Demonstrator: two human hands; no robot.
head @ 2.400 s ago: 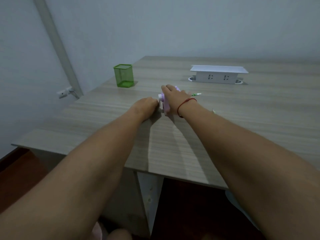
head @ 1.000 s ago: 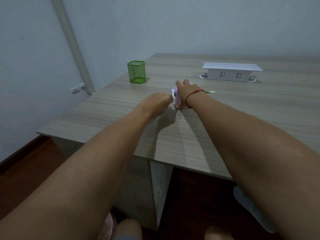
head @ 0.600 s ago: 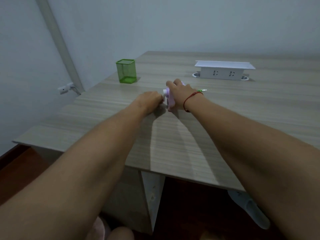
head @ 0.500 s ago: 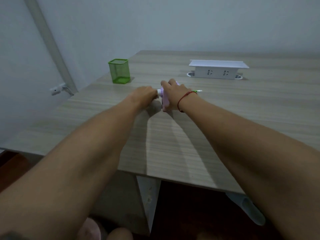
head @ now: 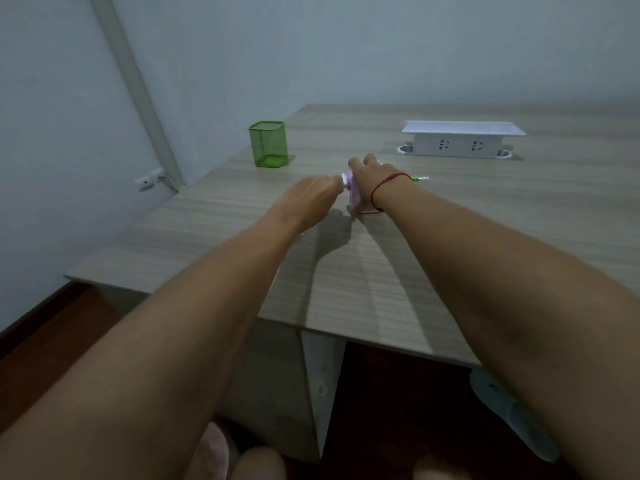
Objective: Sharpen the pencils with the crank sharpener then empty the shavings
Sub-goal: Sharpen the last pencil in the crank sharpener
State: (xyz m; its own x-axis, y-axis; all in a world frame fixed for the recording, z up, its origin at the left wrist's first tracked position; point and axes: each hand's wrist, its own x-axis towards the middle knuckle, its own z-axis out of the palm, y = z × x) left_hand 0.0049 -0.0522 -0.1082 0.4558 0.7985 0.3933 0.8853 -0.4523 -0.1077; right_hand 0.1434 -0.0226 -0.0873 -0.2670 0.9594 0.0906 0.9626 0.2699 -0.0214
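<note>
A small purple crank sharpener stands on the wooden desk, mostly hidden under my right hand, which grips its body from above. My left hand is closed on the crank at the sharpener's left side; the handle itself is hidden by my fingers. A green pencil end sticks out to the right past my right wrist, which wears a red string.
A green mesh pencil cup stands at the desk's back left. A white power socket box sits at the back right. The desk's near edge runs below my forearms, with dark red floor and a slipper beneath.
Both hands stay on the sharpener. The left hand shifts slightly around the crank between frames, and the view sways as my head moves.
</note>
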